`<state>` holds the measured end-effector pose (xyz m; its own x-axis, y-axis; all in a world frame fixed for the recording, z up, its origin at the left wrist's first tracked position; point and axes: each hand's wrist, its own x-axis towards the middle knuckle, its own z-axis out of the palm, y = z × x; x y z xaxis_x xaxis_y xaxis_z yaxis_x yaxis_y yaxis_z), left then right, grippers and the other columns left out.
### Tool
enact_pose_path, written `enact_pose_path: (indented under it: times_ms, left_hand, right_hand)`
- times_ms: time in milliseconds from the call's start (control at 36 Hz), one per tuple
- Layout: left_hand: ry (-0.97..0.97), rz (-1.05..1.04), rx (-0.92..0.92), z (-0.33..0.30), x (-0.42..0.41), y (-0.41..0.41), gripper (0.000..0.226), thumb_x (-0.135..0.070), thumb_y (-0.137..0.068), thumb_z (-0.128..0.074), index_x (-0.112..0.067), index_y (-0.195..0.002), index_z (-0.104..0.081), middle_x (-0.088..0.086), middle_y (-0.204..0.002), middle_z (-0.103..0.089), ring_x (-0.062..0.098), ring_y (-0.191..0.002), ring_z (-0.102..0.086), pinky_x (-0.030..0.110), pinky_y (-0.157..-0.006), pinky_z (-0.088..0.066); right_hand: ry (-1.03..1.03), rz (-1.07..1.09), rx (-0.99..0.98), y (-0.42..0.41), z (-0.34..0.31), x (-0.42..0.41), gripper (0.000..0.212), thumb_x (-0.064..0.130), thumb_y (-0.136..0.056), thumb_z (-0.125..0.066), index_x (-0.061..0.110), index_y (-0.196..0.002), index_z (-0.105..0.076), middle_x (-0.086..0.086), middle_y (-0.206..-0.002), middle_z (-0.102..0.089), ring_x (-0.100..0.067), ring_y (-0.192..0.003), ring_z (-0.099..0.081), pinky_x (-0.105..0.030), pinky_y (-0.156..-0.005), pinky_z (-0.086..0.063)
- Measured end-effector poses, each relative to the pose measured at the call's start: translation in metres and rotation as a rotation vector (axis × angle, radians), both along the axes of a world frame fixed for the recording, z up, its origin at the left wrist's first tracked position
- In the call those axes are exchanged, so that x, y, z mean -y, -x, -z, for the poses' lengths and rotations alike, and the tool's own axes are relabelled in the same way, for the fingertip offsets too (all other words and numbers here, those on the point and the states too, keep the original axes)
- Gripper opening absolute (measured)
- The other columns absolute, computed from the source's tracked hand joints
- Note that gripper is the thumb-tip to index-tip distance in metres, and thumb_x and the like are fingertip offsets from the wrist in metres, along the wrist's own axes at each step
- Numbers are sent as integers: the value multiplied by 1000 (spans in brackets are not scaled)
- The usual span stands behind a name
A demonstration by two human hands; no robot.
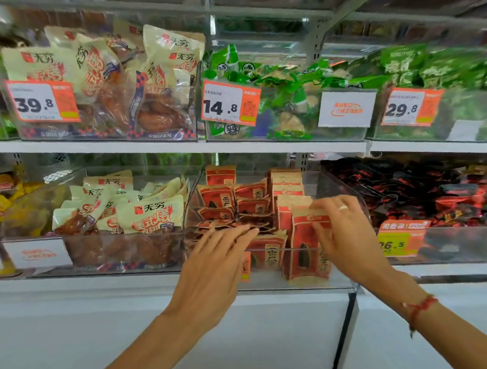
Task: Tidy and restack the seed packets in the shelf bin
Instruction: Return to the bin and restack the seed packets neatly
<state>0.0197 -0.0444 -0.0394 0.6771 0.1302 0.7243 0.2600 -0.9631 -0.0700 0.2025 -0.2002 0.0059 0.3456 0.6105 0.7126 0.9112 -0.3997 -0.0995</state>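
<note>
In the clear plastic shelf bin (331, 184), the right hand (344, 229) is pinching an upright red-and-tan paper seed packet (308, 246) near the front wall; the left hand (213, 261) is pressing straight fingers on the loose flat packets (227, 223) to its left. Releasing the upright packet unsupported could be tipping it over.

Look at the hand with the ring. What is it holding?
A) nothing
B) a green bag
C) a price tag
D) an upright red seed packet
D: the right hand pinches the top of an upright red packet at the bin's front.
</note>
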Motion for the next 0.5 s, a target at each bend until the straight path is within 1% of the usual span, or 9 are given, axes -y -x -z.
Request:
enact_pose_path:
  times_ms: [56,111,167,194,250,306,389,444,500]
  left_hand:
    - [19,-1,7,0,2,1,51,-14,-82,-71,-20,-130,-54,-3,-124,-62,17,-110,-62,34,-96,-48]
    - [41,-9,5,0,2,1,52,-14,-80,-73,-22,-129,-55,-4,-122,-63,17,-107,-63,35,-91,-51]
    - [72,-16,-1,-1,4,0,50,-17,-83,-71,-25,-128,-51,-7,-121,-62,15,-107,-63,33,-89,-52]
    - [85,-18,-6,-2,5,0,47,-20,-86,-66,-27,-129,-49,-8,-121,-62,13,-107,-62,32,-88,-51]
    - [111,-16,-21,-3,6,0,41,-26,-89,-57,-29,-129,-48,-11,-122,-60,11,-109,-59,30,-89,-50]
    - [129,-5,-32,-3,5,1,42,-27,-89,-57,-30,-130,-48,-12,-124,-58,10,-111,-57,29,-90,-48]
    - [157,21,-39,0,4,3,46,-25,-89,-62,-30,-133,-46,-13,-127,-56,9,-113,-55,26,-93,-43]
    - [166,33,-37,0,3,4,48,-26,-89,-62,-30,-134,-45,-13,-128,-55,7,-114,-53,24,-95,-39]
    - [182,49,-45,0,1,4,47,-29,-90,-56,-32,-135,-44,-14,-129,-54,6,-116,-50,24,-96,-38]
  right_hand:
    - [-6,-22,-20,6,-1,6,21,7,-80,-68,12,-99,-59,-6,-94,-64,-28,-94,-54,-41,-74,-50]
    - [33,-42,-94,12,0,9,20,11,-86,-62,14,-104,-54,-1,-96,-59,-23,-92,-55,-41,-73,-52]
    - [46,-58,-158,13,3,11,18,14,-93,-54,17,-110,-49,5,-97,-52,-18,-89,-55,-40,-70,-53]
    - [27,-71,-150,14,2,12,17,12,-94,-53,16,-110,-50,5,-97,-52,-18,-85,-55,-42,-66,-54]
    - [-33,-113,-90,14,1,13,16,6,-92,-55,13,-107,-55,6,-93,-56,-20,-76,-54,-44,-56,-53]
    - [-92,-150,-45,11,1,15,18,3,-90,-58,14,-104,-58,12,-89,-52,-17,-73,-54,-42,-52,-53]
    - [-199,-181,-42,4,-2,19,21,6,-91,-57,18,-108,-56,15,-95,-46,-10,-81,-54,-35,-62,-53]
    - [-293,-207,-54,2,-8,21,23,6,-91,-56,19,-110,-55,8,-98,-50,-6,-89,-50,-32,-68,-52]
    - [-397,-224,-4,5,-18,23,24,2,-90,-57,13,-111,-56,-2,-99,-56,-2,-93,-43,-24,-73,-47]
